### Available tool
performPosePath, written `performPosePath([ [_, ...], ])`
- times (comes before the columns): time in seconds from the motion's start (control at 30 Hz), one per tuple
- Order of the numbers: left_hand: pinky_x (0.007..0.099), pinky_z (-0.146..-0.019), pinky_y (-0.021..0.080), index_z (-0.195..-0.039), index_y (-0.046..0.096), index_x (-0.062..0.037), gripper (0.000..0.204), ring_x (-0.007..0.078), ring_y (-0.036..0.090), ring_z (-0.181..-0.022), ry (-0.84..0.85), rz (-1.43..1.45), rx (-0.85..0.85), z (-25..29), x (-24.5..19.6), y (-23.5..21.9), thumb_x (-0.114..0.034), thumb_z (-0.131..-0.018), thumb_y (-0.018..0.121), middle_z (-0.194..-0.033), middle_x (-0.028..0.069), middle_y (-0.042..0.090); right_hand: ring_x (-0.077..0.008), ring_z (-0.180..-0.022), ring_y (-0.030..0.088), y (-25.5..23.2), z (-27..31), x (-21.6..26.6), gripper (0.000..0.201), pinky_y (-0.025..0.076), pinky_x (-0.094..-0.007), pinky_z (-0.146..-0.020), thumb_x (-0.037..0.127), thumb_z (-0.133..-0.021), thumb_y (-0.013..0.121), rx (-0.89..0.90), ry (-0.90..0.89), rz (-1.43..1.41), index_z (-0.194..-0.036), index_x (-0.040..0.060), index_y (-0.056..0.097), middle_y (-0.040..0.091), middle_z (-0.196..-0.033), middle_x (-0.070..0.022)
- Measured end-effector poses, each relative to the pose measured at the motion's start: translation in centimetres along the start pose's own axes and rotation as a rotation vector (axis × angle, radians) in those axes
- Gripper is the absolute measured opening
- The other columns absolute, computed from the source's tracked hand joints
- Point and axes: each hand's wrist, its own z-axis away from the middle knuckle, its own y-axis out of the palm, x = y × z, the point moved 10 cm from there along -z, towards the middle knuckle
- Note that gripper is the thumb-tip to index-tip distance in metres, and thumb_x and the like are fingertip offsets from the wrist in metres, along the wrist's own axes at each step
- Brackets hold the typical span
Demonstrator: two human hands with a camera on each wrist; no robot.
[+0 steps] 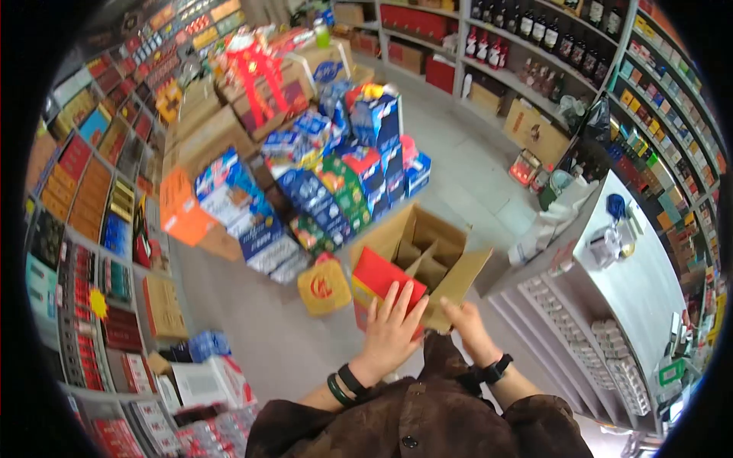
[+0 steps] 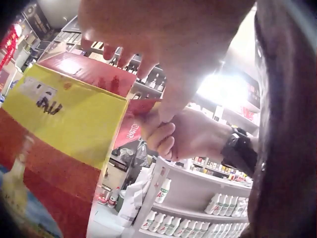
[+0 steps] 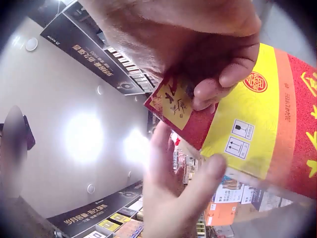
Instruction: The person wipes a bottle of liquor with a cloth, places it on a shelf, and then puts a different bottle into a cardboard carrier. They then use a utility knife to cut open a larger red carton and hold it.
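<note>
My left hand [image 1: 393,328] lies flat on the red-yellow box [image 1: 376,278]; right hand [image 1: 466,324] pinches its flap [image 3: 173,106], which could tear under the box's weight.

A red-and-yellow cardboard carton [image 1: 379,278], printed with a round red emblem and handling symbols on its yellow band, is held off the floor, tilted, its red top flap raised. It sits directly in front of an open brown carton [image 1: 427,248] with inner dividers, flaps spread, standing on the grey floor.
</note>
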Motion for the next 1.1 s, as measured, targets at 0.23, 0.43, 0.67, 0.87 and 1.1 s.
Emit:
performPosePath([
  [0.23, 0.0539, -0.103, 0.036, -0.127, 0.064, -0.0158, 0.060, 0.0361, 0.041, -0.136, -0.054, 0.099, -0.067, -13.0, 3.1, 4.6, -0.006, -0.068, 0.070, -0.149, 0.0170, 0.044, -0.0105, -0.069, 0.063, -4.0, -10.7, 5.5, 0.039, 0.050, -0.0282, -0.060, 0.037, -0.097, 0.062, 0.060, 0.006, 0.189, -0.105, 0.0000, 0.069, 0.069, -0.081, -0.0039],
  [0.43, 0.0456, -0.097, 0.045, -0.126, 0.065, -0.0177, 0.056, 0.0362, 0.052, -0.124, -0.016, 0.040, -0.141, -22.1, 3.8, 5.1, -0.017, -0.071, 0.075, -0.139, 0.0175, 0.052, -0.0117, -0.070, 0.065, -8.0, -17.8, 11.2, 0.037, 0.052, -0.0292, -0.062, 0.034, -0.095, 0.065, 0.062, -0.074, 0.292, -0.101, -0.0018, 0.070, 0.070, -0.081, -0.0060],
  [0.67, 0.0438, -0.094, 0.047, -0.128, 0.063, -0.0199, 0.048, 0.0324, 0.053, -0.122, 0.024, 0.005, -0.195, -31.0, 5.8, 7.0, -0.018, -0.080, 0.065, -0.137, 0.0142, 0.053, -0.0114, -0.066, 0.064, -10.8, -24.5, 15.9, 0.029, 0.051, -0.0288, -0.058, 0.025, -0.094, 0.067, 0.034, -0.132, 0.272, -0.099, -0.0028, 0.070, 0.070, -0.078, -0.0063],
  [0.87, 0.0487, -0.088, 0.048, -0.128, 0.059, -0.0176, 0.048, 0.0348, 0.052, -0.123, 0.100, 0.197, -0.244, -37.3, 9.3, 9.7, -0.017, -0.080, 0.065, -0.144, 0.0151, 0.046, -0.0105, -0.067, 0.060, -11.7, -29.8, 20.9, 0.028, 0.049, -0.0259, -0.058, 0.027, -0.096, 0.063, 0.007, -0.160, 0.236, -0.108, 0.0017, 0.063, 0.067, -0.085, -0.0033],
  [1.1, 0.0486, -0.093, 0.042, -0.115, 0.066, -0.0152, 0.030, 0.0317, 0.045, -0.130, 0.196, 0.325, -0.214, -46.5, 13.3, 9.8, -0.020, -0.089, 0.054, -0.143, 0.0153, 0.046, -0.0345, -0.108, 0.053, -11.1, -35.9, 28.5, 0.041, 0.043, -0.0415, -0.095, 0.027, -0.101, 0.052, 0.169, -0.112, 0.663, -0.123, -0.0066, 0.058, 0.059, -0.119, -0.0245],
])
